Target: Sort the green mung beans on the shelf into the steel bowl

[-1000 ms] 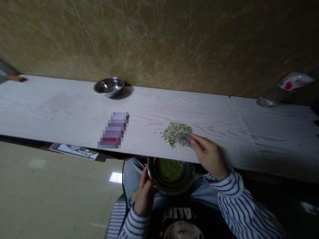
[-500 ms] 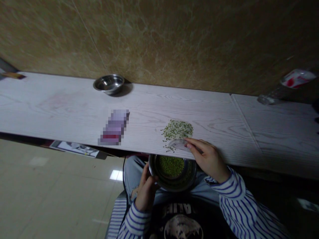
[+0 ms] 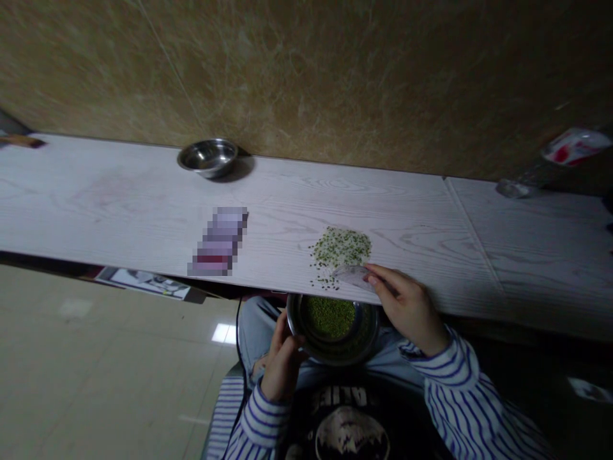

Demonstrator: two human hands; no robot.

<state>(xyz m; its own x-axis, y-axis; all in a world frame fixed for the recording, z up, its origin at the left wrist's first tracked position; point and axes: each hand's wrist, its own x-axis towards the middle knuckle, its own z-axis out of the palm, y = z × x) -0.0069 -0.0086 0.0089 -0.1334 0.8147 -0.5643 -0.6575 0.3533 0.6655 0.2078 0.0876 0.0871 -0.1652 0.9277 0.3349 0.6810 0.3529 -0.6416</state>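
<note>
My left hand (image 3: 281, 365) grips the left rim of a metal bowl (image 3: 366, 335), held over my lap just below the table's front edge. Small green beans, like mung beans (image 3: 330, 317), cover part of the bowl's bottom. Between the thumb and fingers of my right hand (image 3: 406, 308) is a thin, clear plastic piece (image 3: 353, 275) with a curved edge. It rests at the near side of a spread-out pile of green beans and white grains (image 3: 342, 246) on the table. A few loose beans (image 3: 325, 281) lie left of the plastic piece, close to the edge.
On the white wood-grain table (image 3: 119, 211) a second metal bowl (image 3: 208, 158) stands by the wall. A blurred-out flat rectangle (image 3: 220, 241) lies left of the pile. At the right, a clear bottle (image 3: 550, 160) leans toward the wall. A brown object (image 3: 22, 141) sits far left.
My right hand has shifted slightly right with the plastic piece, away from the loose beans at the left. My left hand still holds the bowl in about the same place.
</note>
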